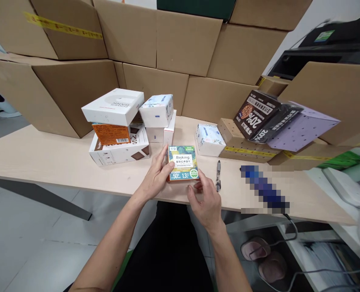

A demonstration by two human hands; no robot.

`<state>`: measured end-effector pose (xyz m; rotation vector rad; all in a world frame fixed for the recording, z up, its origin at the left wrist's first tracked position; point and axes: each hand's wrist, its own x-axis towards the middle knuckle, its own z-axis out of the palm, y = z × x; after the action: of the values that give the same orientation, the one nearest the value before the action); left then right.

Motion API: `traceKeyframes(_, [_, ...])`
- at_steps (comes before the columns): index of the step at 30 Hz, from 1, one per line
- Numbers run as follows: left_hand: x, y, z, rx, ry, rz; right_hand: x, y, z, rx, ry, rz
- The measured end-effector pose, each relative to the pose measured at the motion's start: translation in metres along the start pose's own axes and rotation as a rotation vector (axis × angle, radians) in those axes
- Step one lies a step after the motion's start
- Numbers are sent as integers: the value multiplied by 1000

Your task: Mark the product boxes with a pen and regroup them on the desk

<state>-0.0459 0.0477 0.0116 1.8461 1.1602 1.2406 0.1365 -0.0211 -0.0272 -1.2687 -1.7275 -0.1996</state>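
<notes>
A small green, yellow and teal "Binking" biscuit box (184, 162) is at the table's front edge, its printed face toward me. My left hand (158, 174) grips its left side, thumb lying on the front and fingers behind. At the lower right corner, my right hand (206, 199) has its thumb and fingers apart; the fingertips are close to the box, and I cannot tell if they press on it. A pen (218, 175) lies just right of the box. Behind it sits a white tissue pack (209, 140) with a floral print.
Left of centre, a white power bank box (114, 106), an orange box (112, 134) and another tissue pack (157, 110) are stacked. A dark brown box (255, 115) and a lilac box (303, 127) lean at right. Cardboard cartons (186, 42) wall the back. A blurred blue object (263, 186) lies right.
</notes>
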Motion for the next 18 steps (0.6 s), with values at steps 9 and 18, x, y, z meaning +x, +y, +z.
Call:
traceKeyframes(9, [-4,2,-4,-273,-151,-126,-1,1,0,8,-10,-1])
traceKeyframes(18, [-6,0,-2,-401,-181,-115,-1,1,0,8,-13,3])
